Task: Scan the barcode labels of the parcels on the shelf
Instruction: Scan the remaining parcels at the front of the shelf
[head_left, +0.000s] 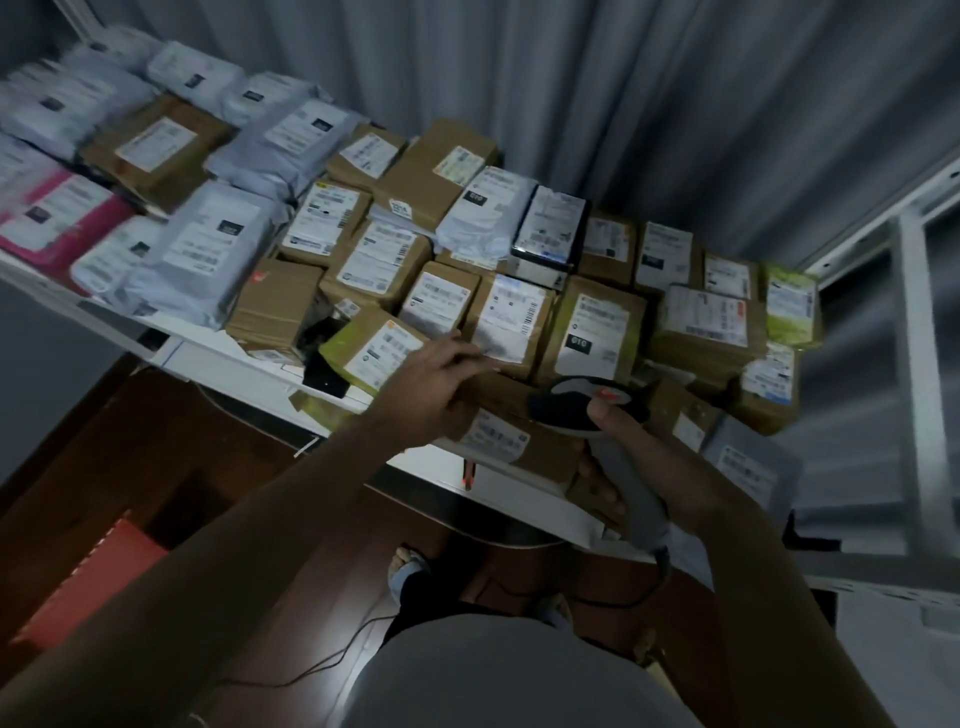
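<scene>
A: Where are the parcels (363, 249)?

B: Packed edge to edge on the white shelf (218, 358), just beyond your fingers. Your left hand (431, 389) curls over the near brown box (498, 421) at the shelf's front lip.

A: And the scanner (597, 410)?

B: Your right hand (670, 467) grips its handle, head touching that box's right end.

A: Room around?

B: Grey curtain (623, 104) behind, a white frame (914, 312) right of your fingers, dark floor (182, 457) and a red box (98, 577) below left.
</scene>
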